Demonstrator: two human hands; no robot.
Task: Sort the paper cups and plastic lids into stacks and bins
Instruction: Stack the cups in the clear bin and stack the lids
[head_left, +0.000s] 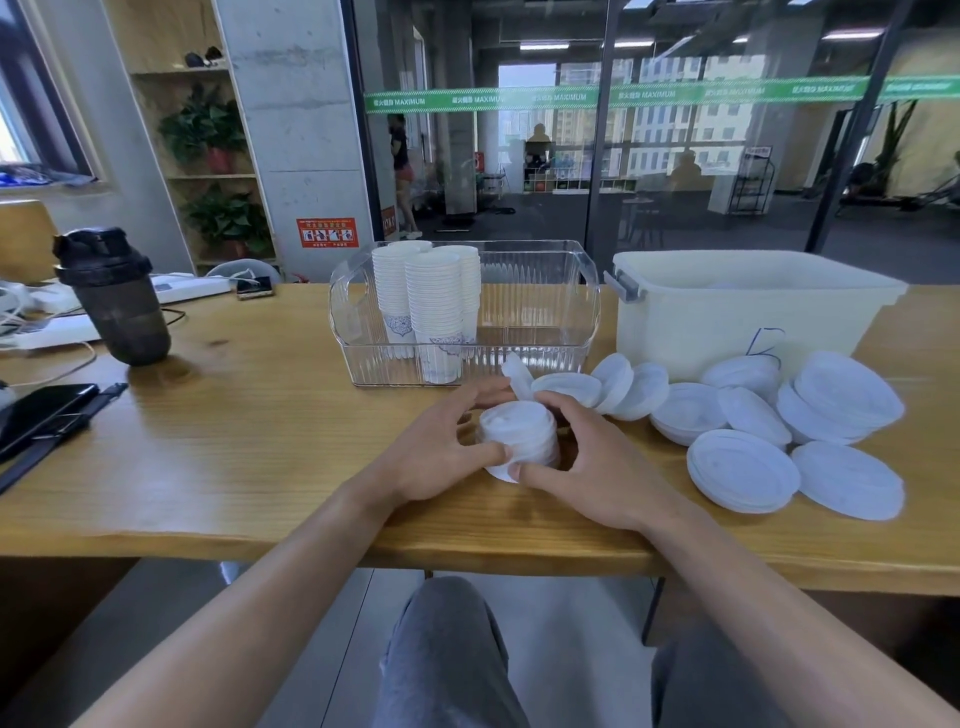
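The wooden table (260, 441) carries everything, and the step in hand, as I judge it, is squaring up a small stack of lids (519, 434) near the front edge before it goes to a bin. To do that well, I'd say the person should keep even pressure from both sides so the rims nest flush, then lift the pile as one, supported from beneath, since thin plastic lids slide apart easily. Behind the pile, the white tub (727, 312) on the right with a blue mark on its front looks the likely home for lids, though its inside is hard to see; the clear ribbed bin (545, 332) to its left holds tall stacks of paper cups (431, 306) standing upright in its left part. Loose lids (779, 431) lie scattered and overlapping to the right, just in front of the tub, some tilted against each other. The left hand (441, 452) curls round the pile's left side, thumb at the base; the right hand (592, 467) mirrors it, fingers wrapped behind. The lids themselves are translucent white, round, with raised rims.
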